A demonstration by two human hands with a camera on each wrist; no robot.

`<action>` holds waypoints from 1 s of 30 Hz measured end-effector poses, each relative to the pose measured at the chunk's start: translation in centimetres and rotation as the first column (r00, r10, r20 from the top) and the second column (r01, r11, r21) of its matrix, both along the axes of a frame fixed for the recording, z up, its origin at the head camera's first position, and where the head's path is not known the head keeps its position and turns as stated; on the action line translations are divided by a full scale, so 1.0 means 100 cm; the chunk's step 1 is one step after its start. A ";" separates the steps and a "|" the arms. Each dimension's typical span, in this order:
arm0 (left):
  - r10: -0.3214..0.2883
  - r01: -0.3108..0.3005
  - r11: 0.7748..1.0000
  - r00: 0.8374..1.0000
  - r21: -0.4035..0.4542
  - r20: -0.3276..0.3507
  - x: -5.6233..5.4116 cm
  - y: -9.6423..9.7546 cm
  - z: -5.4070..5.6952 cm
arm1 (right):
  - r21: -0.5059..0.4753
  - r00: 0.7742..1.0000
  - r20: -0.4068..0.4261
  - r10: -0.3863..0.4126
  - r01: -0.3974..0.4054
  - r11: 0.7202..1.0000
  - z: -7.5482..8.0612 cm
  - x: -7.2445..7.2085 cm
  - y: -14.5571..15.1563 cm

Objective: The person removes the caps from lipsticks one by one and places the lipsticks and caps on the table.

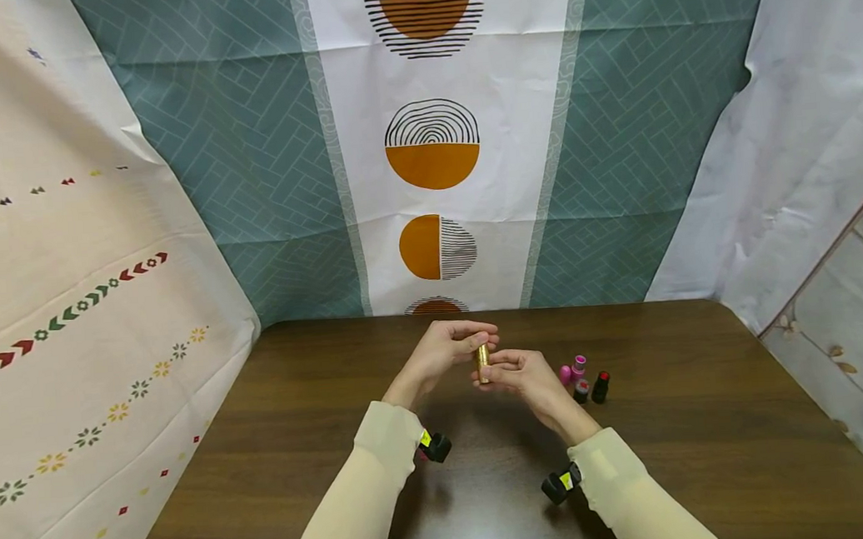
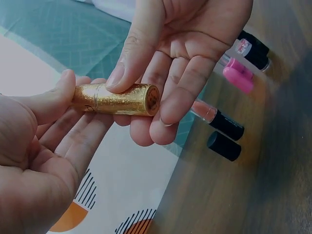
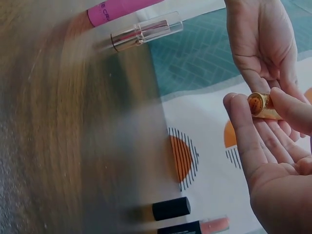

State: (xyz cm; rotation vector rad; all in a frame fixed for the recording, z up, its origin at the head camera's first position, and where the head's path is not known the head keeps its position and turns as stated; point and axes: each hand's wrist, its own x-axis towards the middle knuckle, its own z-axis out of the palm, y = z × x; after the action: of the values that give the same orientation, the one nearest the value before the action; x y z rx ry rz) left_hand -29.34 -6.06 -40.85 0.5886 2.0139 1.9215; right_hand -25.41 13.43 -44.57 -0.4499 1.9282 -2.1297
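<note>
Both hands hold a gold lipstick tube (image 1: 483, 363) between them, upright in the head view. My left hand (image 1: 445, 354) pinches its upper end, thumb against fingers. Around the lower end, my right hand (image 1: 527, 377) grips with thumb and fingertips. A thin seam rings the tube between the two grips in the left wrist view, where its round end (image 2: 152, 100) shows beside the right fingers. That dark end face also turns toward the right wrist camera. Past the hands, the left wrist view has a black lipstick with a peach top (image 2: 226, 126) and a black cap (image 2: 224, 146).
Right of the hands stand a black lipstick with a red tip (image 1: 601, 387), a pink tube (image 1: 578, 366) and other small cosmetics on the brown table (image 1: 323, 444). A magenta tube (image 3: 122, 10) and a clear-capped lipstick (image 3: 146, 32) lie toward the left. Patterned cloths (image 1: 258, 148) hang behind.
</note>
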 end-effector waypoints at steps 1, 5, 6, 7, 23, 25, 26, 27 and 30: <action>-0.001 0.001 1.000 1.000 0.003 -0.002 0.000 0.001 0.000 | 0.005 1.000 -0.004 -0.001 0.001 1.000 0.000 0.000 0.001; -0.002 0.002 1.000 1.000 0.027 0.005 -0.001 0.006 -0.001 | 0.017 1.000 -0.024 -0.004 0.004 1.000 0.002 0.002 0.006; -0.001 0.000 0.999 1.000 0.032 0.008 -0.001 0.007 -0.001 | 0.020 1.000 -0.028 -0.005 0.005 1.000 0.002 0.002 0.007; 0.000 0.000 0.999 1.000 0.035 0.012 -0.001 0.008 -0.002 | 0.022 1.000 -0.029 -0.006 0.007 1.000 0.002 0.002 0.008; 0.135 -0.147 0.973 0.988 0.176 0.075 -0.008 0.013 0.002 | 0.142 1.000 -0.025 0.001 0.003 0.990 -0.015 0.004 0.027; 0.143 -0.155 0.972 0.986 0.177 0.081 -0.007 0.015 -0.001 | 0.144 1.000 -0.029 -0.001 0.006 0.990 -0.014 0.004 0.029; 0.146 -0.158 0.972 0.986 0.176 0.080 -0.007 0.015 -0.002 | 0.144 1.000 -0.029 -0.006 0.010 0.990 -0.013 0.004 0.030; 0.150 -0.162 0.972 0.985 0.173 0.080 -0.007 0.016 -0.003 | 0.144 0.999 -0.034 -0.009 0.014 0.989 -0.014 0.004 0.031; 0.163 -0.174 0.972 0.983 0.160 0.082 -0.005 0.018 -0.005 | 0.142 0.999 -0.040 -0.010 0.015 0.990 -0.013 0.004 0.035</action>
State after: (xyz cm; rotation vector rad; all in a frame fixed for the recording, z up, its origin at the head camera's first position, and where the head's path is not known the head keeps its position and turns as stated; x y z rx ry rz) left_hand -29.86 -4.23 -41.38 0.3936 1.9287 2.1940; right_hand -24.99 16.89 -45.88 -0.4556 2.0925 -1.9876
